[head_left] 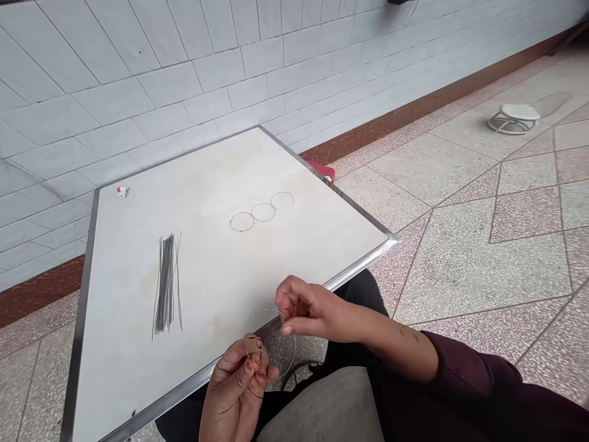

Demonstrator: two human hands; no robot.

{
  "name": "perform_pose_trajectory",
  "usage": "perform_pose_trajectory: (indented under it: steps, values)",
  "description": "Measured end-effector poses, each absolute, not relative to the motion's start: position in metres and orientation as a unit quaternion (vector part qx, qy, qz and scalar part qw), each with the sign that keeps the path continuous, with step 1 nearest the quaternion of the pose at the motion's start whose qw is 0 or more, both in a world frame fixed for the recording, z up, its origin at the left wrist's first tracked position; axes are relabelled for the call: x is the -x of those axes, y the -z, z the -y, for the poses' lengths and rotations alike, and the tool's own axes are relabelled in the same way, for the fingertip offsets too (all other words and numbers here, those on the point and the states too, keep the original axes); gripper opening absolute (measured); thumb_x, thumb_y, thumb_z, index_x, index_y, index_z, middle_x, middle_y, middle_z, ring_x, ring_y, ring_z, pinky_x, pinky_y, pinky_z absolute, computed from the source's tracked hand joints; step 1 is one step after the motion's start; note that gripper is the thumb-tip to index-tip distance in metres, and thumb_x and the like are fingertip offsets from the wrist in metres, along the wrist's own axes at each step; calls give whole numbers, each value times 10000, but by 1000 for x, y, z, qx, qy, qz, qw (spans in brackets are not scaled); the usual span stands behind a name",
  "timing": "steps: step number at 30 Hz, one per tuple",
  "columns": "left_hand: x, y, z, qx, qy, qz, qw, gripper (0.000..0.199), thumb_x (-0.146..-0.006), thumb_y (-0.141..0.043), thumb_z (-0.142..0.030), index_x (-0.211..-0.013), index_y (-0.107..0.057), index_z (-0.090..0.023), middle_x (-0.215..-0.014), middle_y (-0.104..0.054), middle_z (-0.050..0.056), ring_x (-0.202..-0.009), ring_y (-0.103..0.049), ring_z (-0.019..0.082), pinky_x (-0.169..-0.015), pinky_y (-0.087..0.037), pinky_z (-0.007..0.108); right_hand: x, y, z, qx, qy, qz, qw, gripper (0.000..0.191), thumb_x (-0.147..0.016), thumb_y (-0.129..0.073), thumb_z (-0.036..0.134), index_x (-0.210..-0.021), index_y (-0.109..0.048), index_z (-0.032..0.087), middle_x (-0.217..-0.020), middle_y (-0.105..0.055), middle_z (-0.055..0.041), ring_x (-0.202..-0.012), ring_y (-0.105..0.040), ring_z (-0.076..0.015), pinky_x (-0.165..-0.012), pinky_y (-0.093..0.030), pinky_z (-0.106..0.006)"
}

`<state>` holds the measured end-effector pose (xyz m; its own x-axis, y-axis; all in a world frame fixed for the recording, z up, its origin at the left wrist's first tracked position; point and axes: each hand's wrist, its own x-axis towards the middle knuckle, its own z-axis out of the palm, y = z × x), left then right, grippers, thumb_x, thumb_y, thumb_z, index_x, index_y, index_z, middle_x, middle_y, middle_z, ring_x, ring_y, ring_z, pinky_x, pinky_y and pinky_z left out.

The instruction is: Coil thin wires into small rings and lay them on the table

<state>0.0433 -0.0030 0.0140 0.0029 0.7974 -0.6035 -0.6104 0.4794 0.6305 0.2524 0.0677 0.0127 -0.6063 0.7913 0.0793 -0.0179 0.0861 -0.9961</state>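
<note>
My left hand (239,383) pinches a thin wire ring (295,351) between thumb and fingers at the ring's left side. A tan wrap covers one of its fingers. The ring is held upright just off the table's near edge, above my lap. My right hand (304,310) is at the ring's upper right, fingers curled and thumb held apart from them. The wire passes by its fingertips; whether they touch it I cannot tell. Three wire rings (263,212) lie in a slanting row on the white table (207,178). Left of them is a bundle of straight dark wires (165,288).
A metal strip (361,261) edges the table. A small white and red crumpled piece (123,192) lies by the far left corner. Behind stands a white tiled wall (184,80). A round white-topped stool (519,113) stands on the floor at right. Something red (322,169) shows beyond the table's right edge.
</note>
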Motion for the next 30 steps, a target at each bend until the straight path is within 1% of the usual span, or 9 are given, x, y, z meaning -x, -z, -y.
perform_pose_trajectory:
  steps: [6, 12, 18, 21, 22, 24, 26, 27, 30]
  values:
    - [-47, -13, 6, -132, -503, -466, 716, 228, -556, -904, -230, -734, -769, -184, -738, -632, -5, -608, -551, 84, -672, -571, 255, -233, -8, -54, 410, -491, 671, 375, 143, -879, -653, 285, -914, -552, 190, -736, -584, 31, -621, -516, -82, -582, -426, -190]
    - [-49, -16, 7, -135, -506, -433, 734, 162, -607, -875, -197, -691, -737, -179, -644, -565, -22, -588, -524, 83, -683, -558, 255, -235, -9, -54, 381, -367, 745, 407, 83, -936, -571, 257, -913, -602, 184, -781, -597, -10, -675, -542, -107, -611, -444, -206]
    - [-48, -14, 6, -122, -519, -422, 733, 154, -618, -860, -156, -663, -714, -165, -663, -557, -17, -608, -529, 89, -697, -566, 261, -236, -5, -55, 358, -332, 773, 406, 128, -973, -505, 216, -919, -614, 178, -779, -587, -18, -683, -539, -111, -615, -446, -211]
    - [-47, -12, 6, -127, -518, -419, 735, 125, -651, -840, -151, -698, -726, -168, -678, -563, -14, -609, -531, 85, -710, -568, 263, -238, -7, -55, 370, -362, 762, 390, 141, -980, -513, 277, -1000, -611, 177, -832, -592, -27, -701, -545, -114, -626, -467, -223]
    - [-47, -11, 7, -129, -519, -418, 734, 120, -657, -837, -153, -709, -729, -169, -689, -567, -12, -606, -530, 85, -709, -569, 267, -239, -9, -55, 368, -380, 758, 381, 199, -960, -557, 330, -1084, -596, 179, -908, -599, -44, -744, -561, -121, -656, -489, -235]
    - [-47, -9, 8, -137, -523, -417, 731, 120, -659, -834, -162, -727, -735, -167, -714, -575, -6, -614, -534, 91, -702, -570, 274, -241, -13, -55, 343, -406, 766, 362, 571, -834, -705, 468, -1285, -498, 187, -1149, -562, -106, -952, -583, -169, -798, -526, -294]
    - [-48, -8, 9, -144, -524, -414, 731, 119, -664, -829, -165, -743, -740, -166, -725, -579, -1, -626, -540, 99, -711, -572, 287, -241, -16, -55, 292, -400, 795, 350, 980, -634, -826, 567, -1413, -365, 191, -1353, -442, -162, -1207, -487, -248, -980, -478, -381]
    - [-48, -7, 9, -147, -520, -411, 734, 113, -671, -823, -168, -751, -743, -168, -717, -578, 0, -629, -543, 103, -723, -572, 298, -240, -16, -56, 265, -386, 813, 347, 1099, -561, -853, 588, -1437, -324, 190, -1402, -400, -175, -1287, -420, -278, -1043, -432, -415]
    - [-50, -5, 10, -150, -507, -403, 747, 102, -693, -808, -180, -778, -751, -179, -698, -583, 0, -633, -551, 114, -791, -569, 360, -237, -16, -57, 220, -342, 847, 343, 1184, -517, -871, 582, -1457, -270, 186, -1405, -421, -183, -1328, -373, -305, -1090, -368, -454]
